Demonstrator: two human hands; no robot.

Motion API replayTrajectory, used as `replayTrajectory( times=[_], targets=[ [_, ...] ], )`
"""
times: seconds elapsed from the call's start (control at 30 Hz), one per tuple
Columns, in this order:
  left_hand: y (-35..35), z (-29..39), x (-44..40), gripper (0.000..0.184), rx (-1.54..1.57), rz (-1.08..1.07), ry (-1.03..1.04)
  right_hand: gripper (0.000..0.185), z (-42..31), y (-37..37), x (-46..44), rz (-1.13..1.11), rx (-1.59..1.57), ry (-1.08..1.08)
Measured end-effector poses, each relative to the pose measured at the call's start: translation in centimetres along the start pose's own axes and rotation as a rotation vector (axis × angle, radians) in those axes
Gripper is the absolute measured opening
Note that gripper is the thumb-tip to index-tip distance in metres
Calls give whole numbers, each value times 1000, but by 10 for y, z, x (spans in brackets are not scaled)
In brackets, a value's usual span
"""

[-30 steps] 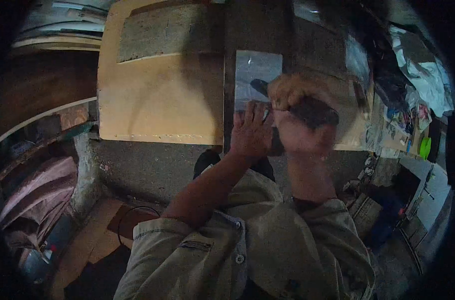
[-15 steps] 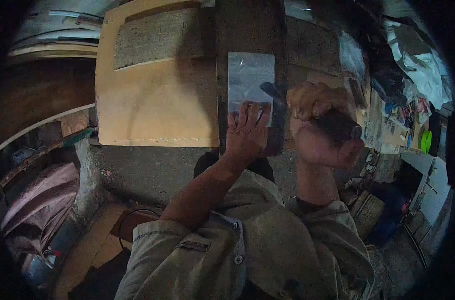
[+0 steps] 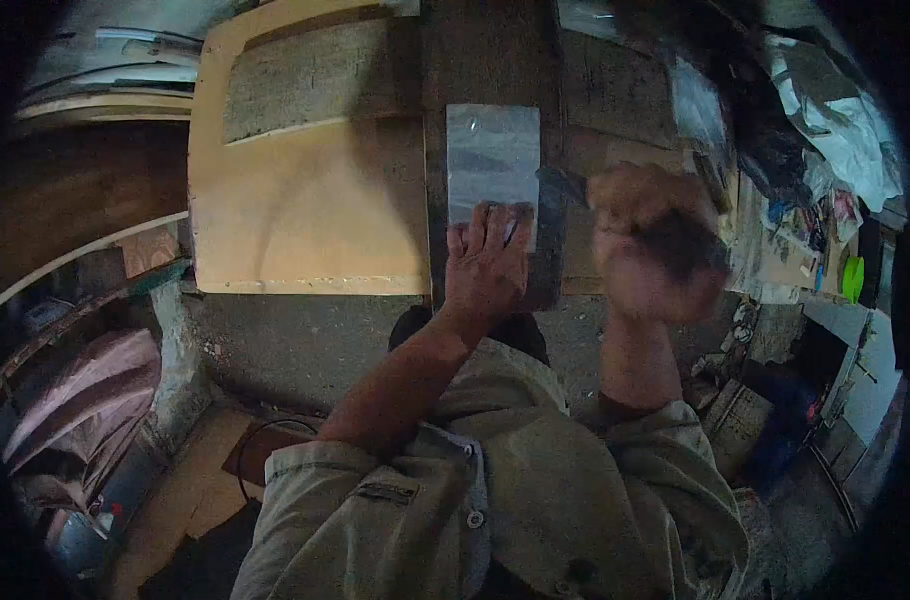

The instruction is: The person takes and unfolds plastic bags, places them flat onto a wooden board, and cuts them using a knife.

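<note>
A pale, shiny rectangular sheet (image 3: 493, 155) lies on a long dark board (image 3: 490, 60). My left hand (image 3: 485, 262) rests flat on the sheet's lower end, its fingers stretched out and slightly apart. To the right, my right hand (image 3: 660, 245) is raised and blurred, its fingers wrapped round a dark tool (image 3: 562, 187). The tool's dark, blade-like end points left toward the sheet's right edge; whether it touches the sheet is not clear.
Under the dark board is a light wooden panel (image 3: 315, 210). White plastic sheeting (image 3: 850, 150), small mixed items and a bright green object (image 3: 852, 279) are at the right. Pink cloth (image 3: 85, 400) hangs at the lower left.
My right hand has moved right with the dark tool, away from my left hand. The sheet, the dark board and my left hand appear slightly farther left in view.
</note>
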State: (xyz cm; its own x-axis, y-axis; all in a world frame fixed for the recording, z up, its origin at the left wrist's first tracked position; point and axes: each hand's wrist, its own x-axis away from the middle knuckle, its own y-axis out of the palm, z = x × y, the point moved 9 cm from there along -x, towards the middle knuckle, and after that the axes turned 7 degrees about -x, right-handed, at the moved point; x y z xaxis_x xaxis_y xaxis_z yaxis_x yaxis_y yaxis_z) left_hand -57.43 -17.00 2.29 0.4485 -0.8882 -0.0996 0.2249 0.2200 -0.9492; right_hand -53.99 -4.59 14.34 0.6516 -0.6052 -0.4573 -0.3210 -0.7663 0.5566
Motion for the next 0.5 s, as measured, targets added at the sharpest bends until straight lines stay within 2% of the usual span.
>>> replayTrajectory(
  times=[0.17, 0.27, 0.33, 0.37, 0.43, 0.47, 0.5],
  targets=[
    [-3, 1, 3, 53, 23, 46, -3, 62, -3, 0, 1, 103, 21, 30],
    [-2, 2, 8, 51, -13, 118, 11, 63, -1, 27, 4, 23, -74, 24],
    [21, -2, 12, 44, -36, -102, -23, 63, 7, 38, 6, 13, -90, 46],
    [21, -3, 12, 44, -37, -101, -27, 63, 11, 45, 7, 0, -108, 56],
    [37, -4, 17, 40, 43, -274, -16, 62, 14, 60, 6, -38, -155, 66],
    [36, -4, 17, 40, 43, -275, -23, 62, 15, 65, 5, -57, -177, 65],
    [38, -8, 17, 41, 171, -318, -109, 62, 20, 67, 7, -62, -193, 78]
  ],
)
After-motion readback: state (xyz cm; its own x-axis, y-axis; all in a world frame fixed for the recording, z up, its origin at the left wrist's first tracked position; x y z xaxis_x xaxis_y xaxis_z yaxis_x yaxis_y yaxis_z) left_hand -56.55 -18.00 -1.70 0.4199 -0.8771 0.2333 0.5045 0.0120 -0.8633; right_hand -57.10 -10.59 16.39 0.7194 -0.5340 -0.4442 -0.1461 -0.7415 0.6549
